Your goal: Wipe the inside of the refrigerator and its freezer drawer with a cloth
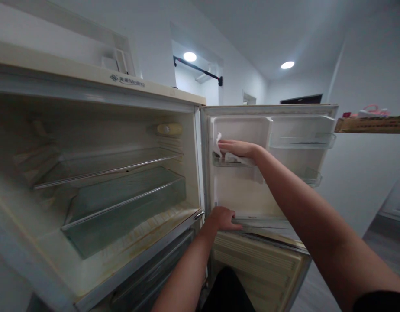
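An open fridge (128,80) stands in front of me with its upper door (271,110) swung out to the right. My right hand (237,148) reaches into the door's upper left pocket (242,130) and presses a white cloth (218,145) against its inner wall, fingers closed over the cloth. My left hand (223,218) grips the bottom edge of the door near the hinge, fingers curled over the rim. The compartment's glass shelves (122,162) hold nothing.
A clear door bin (302,141) sits to the right of my right hand. The lower door (261,264) is ajar below. A yellowish lamp cover (169,128) is on the back wall inside. A wooden shelf (372,124) juts in at the right.
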`<state>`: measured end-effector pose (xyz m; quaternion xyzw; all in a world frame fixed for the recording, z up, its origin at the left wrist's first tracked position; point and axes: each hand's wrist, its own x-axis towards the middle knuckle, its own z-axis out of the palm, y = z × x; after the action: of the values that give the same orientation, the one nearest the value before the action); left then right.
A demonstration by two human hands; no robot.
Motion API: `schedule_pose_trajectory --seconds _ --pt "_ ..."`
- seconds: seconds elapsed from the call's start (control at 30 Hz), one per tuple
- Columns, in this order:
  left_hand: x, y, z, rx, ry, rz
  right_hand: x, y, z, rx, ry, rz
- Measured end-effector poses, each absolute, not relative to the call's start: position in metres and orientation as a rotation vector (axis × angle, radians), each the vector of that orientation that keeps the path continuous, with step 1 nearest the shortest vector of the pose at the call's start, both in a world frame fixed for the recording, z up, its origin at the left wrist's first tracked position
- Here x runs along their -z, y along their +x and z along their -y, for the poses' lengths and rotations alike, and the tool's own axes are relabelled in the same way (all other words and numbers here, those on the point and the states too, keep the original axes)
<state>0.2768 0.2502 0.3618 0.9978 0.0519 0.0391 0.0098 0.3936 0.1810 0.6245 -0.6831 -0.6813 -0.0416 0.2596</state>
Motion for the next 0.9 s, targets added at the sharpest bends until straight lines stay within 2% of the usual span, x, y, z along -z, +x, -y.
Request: schedule_pose_trajectory --seconds 0.43,0.6,0.73,0.83,0.9 --pt "-0.359 0.263 -0.256 -0.142 3.106 -0.122 -0.624 0.383 -0.137 -0.205 -2.184 1.899" --pt "-0.358 0.260 -0.259 -0.150 3.094 -0.111 -0.618 0.363 -0.125 0.148 -2.342 1.924" --pt "-0.358 0.259 -0.260 -0.132 3.083 -0.110 -0.605 0.353 -0.116 0.565 -2.380 1.584" --pt "-0.360 0.259 -0.259 -0.125 3.098 -0.100 -0.591 0.359 -0.110 0.694 -2.113 1.411" --pt "-0.361 0.259 -0.257 -0.122 3.114 -0.094 -0.580 0.363 -0.108 0.764 -1.789 1.536"
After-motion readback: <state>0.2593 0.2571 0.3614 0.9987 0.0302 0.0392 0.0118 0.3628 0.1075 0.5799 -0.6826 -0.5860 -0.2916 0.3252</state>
